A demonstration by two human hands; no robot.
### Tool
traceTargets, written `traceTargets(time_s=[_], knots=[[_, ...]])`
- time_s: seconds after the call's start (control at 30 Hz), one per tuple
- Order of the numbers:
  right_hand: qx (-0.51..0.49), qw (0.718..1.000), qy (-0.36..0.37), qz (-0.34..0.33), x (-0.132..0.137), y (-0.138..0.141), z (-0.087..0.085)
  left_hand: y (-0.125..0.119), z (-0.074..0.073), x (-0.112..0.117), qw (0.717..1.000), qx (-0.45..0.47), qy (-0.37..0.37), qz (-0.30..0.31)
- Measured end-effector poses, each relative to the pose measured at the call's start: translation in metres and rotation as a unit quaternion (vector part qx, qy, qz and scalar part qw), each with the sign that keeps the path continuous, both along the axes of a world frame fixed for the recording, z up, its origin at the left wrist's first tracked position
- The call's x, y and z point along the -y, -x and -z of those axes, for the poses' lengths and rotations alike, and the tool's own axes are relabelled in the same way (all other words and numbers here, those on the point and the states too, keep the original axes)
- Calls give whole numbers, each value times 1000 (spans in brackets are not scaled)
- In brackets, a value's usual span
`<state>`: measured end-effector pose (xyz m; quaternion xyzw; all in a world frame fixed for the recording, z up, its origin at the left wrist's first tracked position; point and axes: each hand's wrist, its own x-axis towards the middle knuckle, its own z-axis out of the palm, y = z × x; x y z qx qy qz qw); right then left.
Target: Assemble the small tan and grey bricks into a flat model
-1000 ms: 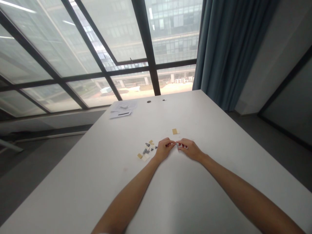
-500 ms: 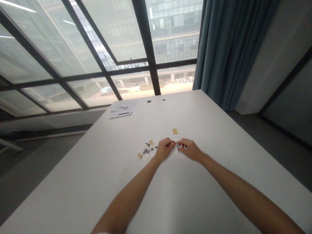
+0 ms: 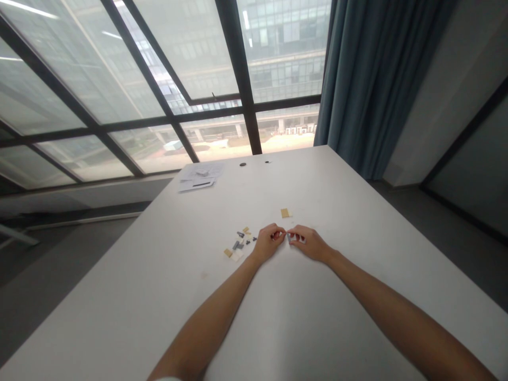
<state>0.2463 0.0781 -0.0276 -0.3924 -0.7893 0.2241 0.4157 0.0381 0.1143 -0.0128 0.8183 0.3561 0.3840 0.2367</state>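
Note:
Close together over the middle of the white table (image 3: pixel 278 307), my two hands nearly meet at the fingertips. My right hand (image 3: pixel 311 243) pinches a small grey plastic piece (image 3: pixel 289 239), seen between thumb and fingers. Thumb and forefinger of my left hand (image 3: pixel 269 243) are closed at the left edge of that piece; whatever they grip is too small to make out. Left of my left hand lie several small loose pieces: dark grey ones (image 3: pixel 236 245), a tan one (image 3: pixel 227 253) and cream ones (image 3: pixel 237 256). A tan square piece (image 3: pixel 284 213) lies just beyond my hands.
Papers (image 3: pixel 198 177) with a dark strip lie at the table's far left corner. Two small round dark spots, one of them a grommet (image 3: pixel 243 164), sit near the far edge. Beyond stand large windows (image 3: pixel 198 53) and a blue curtain (image 3: pixel 369 90).

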Motion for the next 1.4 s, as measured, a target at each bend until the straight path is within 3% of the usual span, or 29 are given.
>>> traceTargets(time_s=[0.8, 1.4], knots=[[2, 999, -17, 36, 4, 1, -7, -2, -1, 2, 1000, 15, 7, -2], [-4, 997, -26, 69, 0, 1, 1, -2, -1, 3, 999, -9, 19, 48]])
